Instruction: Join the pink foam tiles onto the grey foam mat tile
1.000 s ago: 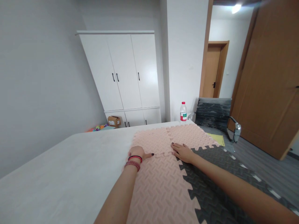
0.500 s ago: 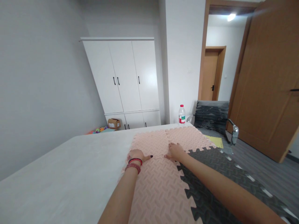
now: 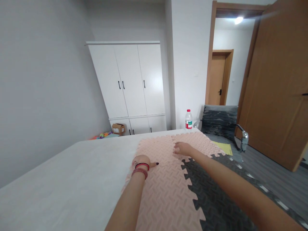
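Straight ahead in the head view, a white table [image 3: 72, 170] carries interlocking foam floor mats with a herringbone texture. Three pale pink foam mat tiles [image 3: 166, 192] are joined by their toothed edges: one near tile and two farther ones side by side. A dark grey foam mat tile [image 3: 216, 205] locks into the right edge of the near pink one and runs toward the lower right corner.

The left hand [image 3: 142, 160] lies palm down and flat on the pink mats, near their left edge, where the near tile meets the far left one; its fingers are spread open with the thumb stretched out to the right along the seam, and it grips nothing. Two bracelets, one black and red, one reddish beaded, circle that wrist. The right hand [image 3: 183, 148] lies open and flat as well, fingers pointing left, pressed on the far right pink tile close to the seam between the two far tiles. It holds nothing.

Beyond the table's far edge stands a clear plastic water bottle with a red cap [image 3: 188, 119]. A grey office chair with chrome armrests [image 3: 220, 120] sits to its right, and a yellow sheet [image 3: 223, 147] lies on its seat. A white three-door wardrobe [image 3: 130, 83] stands against the back wall, with a small cardboard box [image 3: 118, 128] on the floor before it. A brown wooden door [image 3: 276, 89] stands open at the right.
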The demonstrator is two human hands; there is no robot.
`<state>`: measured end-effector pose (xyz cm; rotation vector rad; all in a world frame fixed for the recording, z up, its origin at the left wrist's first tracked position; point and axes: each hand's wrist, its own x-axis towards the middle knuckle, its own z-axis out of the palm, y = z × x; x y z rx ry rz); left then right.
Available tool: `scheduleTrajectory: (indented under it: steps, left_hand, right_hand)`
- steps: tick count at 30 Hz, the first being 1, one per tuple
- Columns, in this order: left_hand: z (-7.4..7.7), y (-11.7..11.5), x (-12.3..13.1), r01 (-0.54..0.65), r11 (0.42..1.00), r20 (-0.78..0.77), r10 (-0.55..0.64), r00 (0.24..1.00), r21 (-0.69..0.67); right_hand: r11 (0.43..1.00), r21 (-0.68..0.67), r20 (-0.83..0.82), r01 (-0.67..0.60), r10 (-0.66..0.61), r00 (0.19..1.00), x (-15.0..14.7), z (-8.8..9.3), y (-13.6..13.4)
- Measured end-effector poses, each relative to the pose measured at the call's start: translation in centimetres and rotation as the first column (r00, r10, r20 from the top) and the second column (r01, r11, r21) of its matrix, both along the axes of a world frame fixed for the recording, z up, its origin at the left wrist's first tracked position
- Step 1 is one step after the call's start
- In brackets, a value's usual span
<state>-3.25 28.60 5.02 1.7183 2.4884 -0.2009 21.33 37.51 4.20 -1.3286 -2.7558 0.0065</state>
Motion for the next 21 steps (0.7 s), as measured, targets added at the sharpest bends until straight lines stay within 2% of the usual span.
scheduleTrajectory:
  steps: [4, 9, 16, 21]
  left_hand:
    - [-0.1, 1.6, -0.4, -0.029, 0.993, 0.030, 0.032, 0.999, -0.113]
    - [-0.3, 3.4, -0.7, -0.024, 0.982, 0.076, 0.039, 0.996, -0.190]
    - [0.1, 4.7, -0.4, -0.030, 0.976, 0.090, 0.051, 0.995, -0.216]
    - [0.7, 4.5, 0.1, -0.057, 0.975, 0.083, 0.077, 0.994, -0.217]
  right_hand:
    - [0.998, -0.057, -0.031, 0.021, -0.023, 0.999, 1.9, -1.7, 2.8]
    - [0.992, -0.121, -0.069, 0.022, -0.030, 0.997, 2.4, -4.1, 4.0]
    - [0.996, -0.082, -0.146, 0.020, -0.032, 0.989, 2.2, -5.2, 5.1]
    - [0.998, -0.024, -0.158, -0.051, 0.046, 0.986, 2.0, -5.1, 5.8]
